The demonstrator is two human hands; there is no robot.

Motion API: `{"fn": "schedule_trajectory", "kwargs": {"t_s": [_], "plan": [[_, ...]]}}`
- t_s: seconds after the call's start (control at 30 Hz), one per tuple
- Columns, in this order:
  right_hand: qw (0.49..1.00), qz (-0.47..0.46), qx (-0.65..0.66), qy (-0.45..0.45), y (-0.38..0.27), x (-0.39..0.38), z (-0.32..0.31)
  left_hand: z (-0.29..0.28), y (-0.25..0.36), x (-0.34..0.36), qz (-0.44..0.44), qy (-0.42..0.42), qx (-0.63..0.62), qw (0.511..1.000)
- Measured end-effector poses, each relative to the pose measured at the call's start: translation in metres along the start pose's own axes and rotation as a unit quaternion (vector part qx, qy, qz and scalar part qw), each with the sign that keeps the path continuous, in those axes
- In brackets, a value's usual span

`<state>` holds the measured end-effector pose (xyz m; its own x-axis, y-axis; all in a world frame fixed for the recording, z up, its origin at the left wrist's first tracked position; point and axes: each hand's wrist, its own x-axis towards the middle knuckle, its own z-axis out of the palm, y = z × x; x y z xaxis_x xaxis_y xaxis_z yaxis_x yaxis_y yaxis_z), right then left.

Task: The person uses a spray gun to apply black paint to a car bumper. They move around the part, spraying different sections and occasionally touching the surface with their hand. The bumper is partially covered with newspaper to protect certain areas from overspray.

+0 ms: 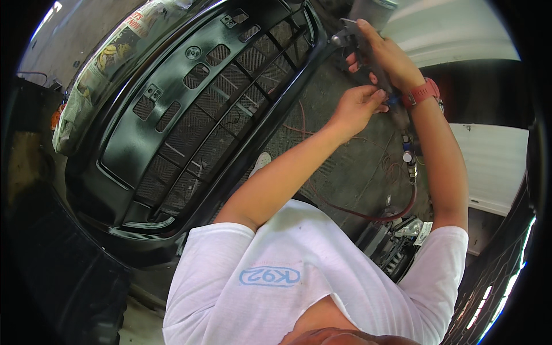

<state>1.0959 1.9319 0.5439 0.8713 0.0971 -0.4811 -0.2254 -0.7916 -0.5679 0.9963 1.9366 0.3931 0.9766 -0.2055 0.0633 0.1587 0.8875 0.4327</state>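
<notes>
My right hand (398, 62), with a red watch (424, 94) on its wrist, is wrapped around the handle of a spray gun (347, 37) at the upper right. The gun's grey cup (372, 8) is cut off by the top edge. My left hand (355, 109) pinches at the blue fitting (393, 100) below the handle; its fingertips partly hide what they grip. From the metal coupling (408, 156) a reddish air hose (384, 218) curves down and left. To the left of both hands stands a glossy black car bumper (129, 135) with a grille opening, apart from the gun.
Newspaper-covered part (118, 52) lies beyond the bumper. More hose (303, 118) trails over the dark floor (351, 167). A headlight and other car parts (397, 247) lie by my right side. A white panel (489, 167) is at the right.
</notes>
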Motion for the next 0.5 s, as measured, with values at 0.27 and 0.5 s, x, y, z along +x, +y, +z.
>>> {"fn": "schedule_trajectory", "kwargs": {"t_s": [0.27, 0.5], "plan": [[0.994, -0.04, 0.081, 0.069, 0.01, -0.005, -0.04, -0.088, 0.019, 0.082, -0.015, 0.077, 0.814, 0.576], [0.992, -0.037, 0.097, 0.069, 0.004, -0.031, -0.035, -0.115, 0.015, 0.164, -0.129, 0.067, 0.79, 0.595]]}}
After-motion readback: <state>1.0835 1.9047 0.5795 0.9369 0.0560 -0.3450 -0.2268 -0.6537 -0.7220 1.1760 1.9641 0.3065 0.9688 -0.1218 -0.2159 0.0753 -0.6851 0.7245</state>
